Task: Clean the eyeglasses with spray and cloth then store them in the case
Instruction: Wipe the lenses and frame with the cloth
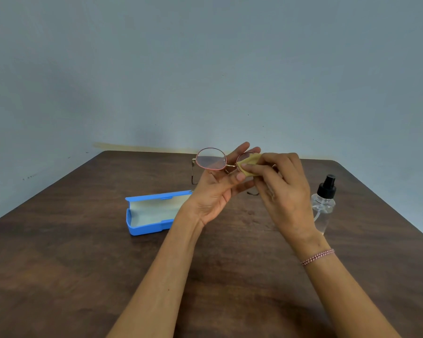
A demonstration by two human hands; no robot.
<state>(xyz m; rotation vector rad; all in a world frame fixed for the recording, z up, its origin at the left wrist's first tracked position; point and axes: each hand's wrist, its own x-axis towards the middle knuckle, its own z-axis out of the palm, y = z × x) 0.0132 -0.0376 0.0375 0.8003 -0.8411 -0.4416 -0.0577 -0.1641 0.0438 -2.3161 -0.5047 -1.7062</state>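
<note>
Left hand (214, 191) grips round red-rimmed metal eyeglasses (211, 159) at the bridge; right hand (282, 191) pinches small yellow cloth (248, 164) onto one lens (blue plastic case (148, 215) lies open on the worktop (83, 276)).

Perhaps a plain room: bare wall (205, 69), wooden table (59, 264).

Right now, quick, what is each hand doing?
Left hand: closed on the eyeglasses, holding them up above the table.
Right hand: closed on the yellow cloth, pressing it against one lens.
</note>
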